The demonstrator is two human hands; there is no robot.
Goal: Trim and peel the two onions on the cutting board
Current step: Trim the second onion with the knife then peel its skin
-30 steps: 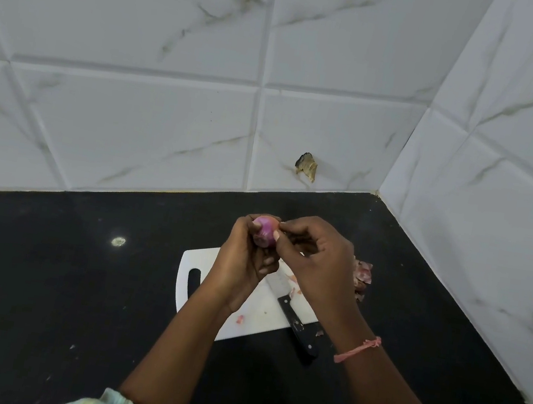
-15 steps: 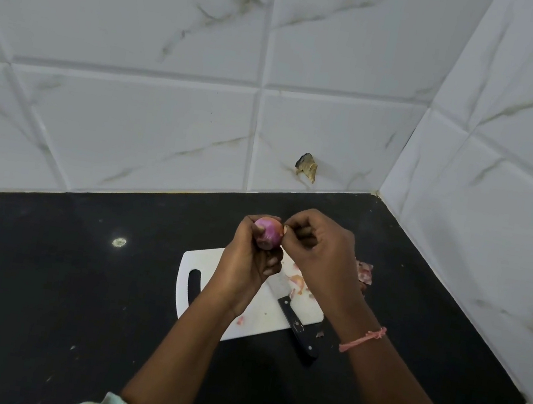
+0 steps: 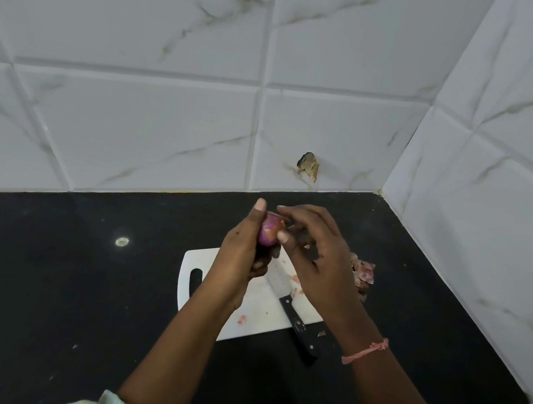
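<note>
Above the cutting board (image 3: 214, 263), left hand (image 3: 240, 250) grips the onion (image 3: 269, 231); right hand (image 3: 316, 254) pinches its skin.

The onion (image 3: 268, 232) is purple-pink with a paler orange patch of skin. The cutting board (image 3: 214, 265) is white, flecked with pink scraps. The knife (image 3: 293, 313) has a silvery blade and a black handle with pale rivets. The bench (image 3: 37, 288) is black and speckled. The wall tiles (image 3: 145, 28) are white with grey-brown veining. A pink thread bracelet (image 3: 365, 352) circles the right wrist, and pinkish peelings (image 3: 363, 272) lie heaped beside the board.
</note>
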